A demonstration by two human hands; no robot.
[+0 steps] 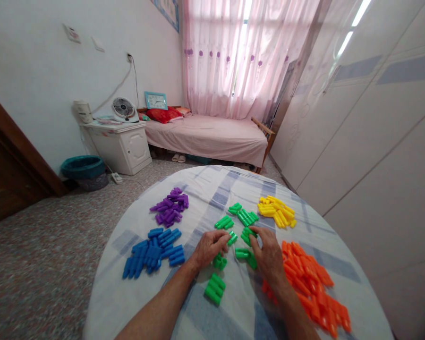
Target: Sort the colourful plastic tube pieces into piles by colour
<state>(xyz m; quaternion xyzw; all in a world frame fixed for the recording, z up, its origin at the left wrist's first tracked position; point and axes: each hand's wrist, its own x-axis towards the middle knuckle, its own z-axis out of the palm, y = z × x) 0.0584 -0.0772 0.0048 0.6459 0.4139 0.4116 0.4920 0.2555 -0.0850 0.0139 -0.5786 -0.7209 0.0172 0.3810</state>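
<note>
Both my hands rest on a round table with a checked cloth [205,189], among scattered green plastic pegs [246,217]. My left hand [209,246] is curled, its fingertips pinching a green peg [232,237], with more green pegs [219,261] under the palm. My right hand [267,252] has its fingers closed around green pegs [248,233] at its tips. A small stack of green pegs [214,288] lies near my left wrist.
Sorted piles lie around: purple pegs [170,207], blue pegs [154,250], yellow pegs [276,210], orange pegs [313,283]. Beyond the table stand a bed [212,134], a white cabinet [122,144] with a fan [123,108], a teal basin [82,167] and wardrobe doors [375,118].
</note>
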